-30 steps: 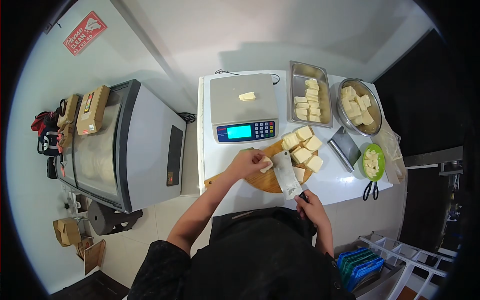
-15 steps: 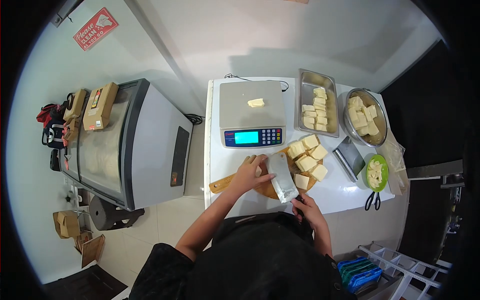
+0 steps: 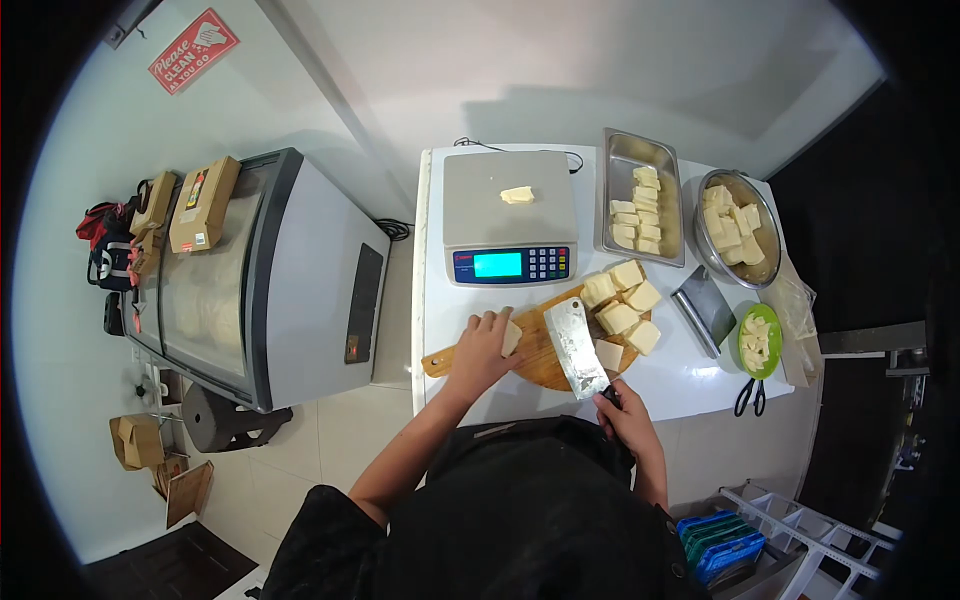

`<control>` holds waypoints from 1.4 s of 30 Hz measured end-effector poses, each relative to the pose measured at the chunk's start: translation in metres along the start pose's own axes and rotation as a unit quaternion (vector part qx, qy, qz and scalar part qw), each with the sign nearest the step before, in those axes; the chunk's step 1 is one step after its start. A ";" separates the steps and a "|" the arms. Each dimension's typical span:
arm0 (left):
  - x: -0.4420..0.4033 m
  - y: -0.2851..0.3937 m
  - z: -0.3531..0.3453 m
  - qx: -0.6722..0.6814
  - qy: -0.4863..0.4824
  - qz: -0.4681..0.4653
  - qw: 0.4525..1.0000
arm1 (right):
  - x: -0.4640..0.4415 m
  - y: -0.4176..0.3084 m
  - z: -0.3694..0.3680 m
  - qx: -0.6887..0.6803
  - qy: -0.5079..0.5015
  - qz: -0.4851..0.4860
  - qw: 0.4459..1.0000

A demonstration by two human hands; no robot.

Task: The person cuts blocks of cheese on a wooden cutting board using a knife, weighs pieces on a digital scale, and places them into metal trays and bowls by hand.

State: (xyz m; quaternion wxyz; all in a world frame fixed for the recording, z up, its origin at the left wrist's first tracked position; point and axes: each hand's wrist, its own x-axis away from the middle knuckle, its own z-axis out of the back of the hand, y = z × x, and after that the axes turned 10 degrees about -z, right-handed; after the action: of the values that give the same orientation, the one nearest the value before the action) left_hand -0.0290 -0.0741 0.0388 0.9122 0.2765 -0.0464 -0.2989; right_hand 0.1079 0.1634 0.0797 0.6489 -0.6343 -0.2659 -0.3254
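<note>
My right hand (image 3: 627,415) is closed around the black handle of a cleaver (image 3: 575,350), its broad blade lying over the round wooden cutting board (image 3: 538,358). At the board's left side, my left hand (image 3: 478,352) has its fingers curled round a pale butter block (image 3: 511,338), partly hidden by the hand. Several butter blocks (image 3: 618,318) sit together on the right part of the board, and another block (image 3: 608,355) is half covered by the blade. A small butter piece (image 3: 517,195) rests on the digital scale (image 3: 510,225), beyond my left hand.
A steel pan (image 3: 625,165) with butter pieces and a steel bowl (image 3: 768,245) of butter blocks stand at the back right. Nearer are a metal scraper (image 3: 706,312), a green bowl (image 3: 778,345) with butter bits and black-handled scissors (image 3: 749,397). A chest freezer (image 3: 310,280) stands left.
My left hand has come off the cleaver blade and moved slightly left, with the butter block in it. The blade has shifted right, exposing more of the board.
</note>
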 end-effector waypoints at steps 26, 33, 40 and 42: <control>0.002 -0.026 0.024 0.073 -0.039 -0.007 0.997 | -0.006 0.004 -0.005 0.000 0.005 0.029 1.000; -0.026 -0.053 0.042 0.256 -0.030 0.135 0.957 | -0.006 0.004 -0.005 -0.018 0.006 0.019 1.000; -0.142 -0.081 0.084 0.001 0.157 0.015 0.987 | -0.005 0.000 -0.007 0.001 0.014 0.036 0.999; -0.161 -0.091 0.076 -0.109 0.228 -0.093 0.963 | -0.006 0.001 -0.008 0.020 0.015 0.044 0.999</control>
State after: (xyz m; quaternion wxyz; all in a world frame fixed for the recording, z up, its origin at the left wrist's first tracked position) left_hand -0.2272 -0.0791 0.0678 0.8914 0.2396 0.2216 -0.3144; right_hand 0.1043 0.1559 0.0739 0.6791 -0.6276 -0.2344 -0.3001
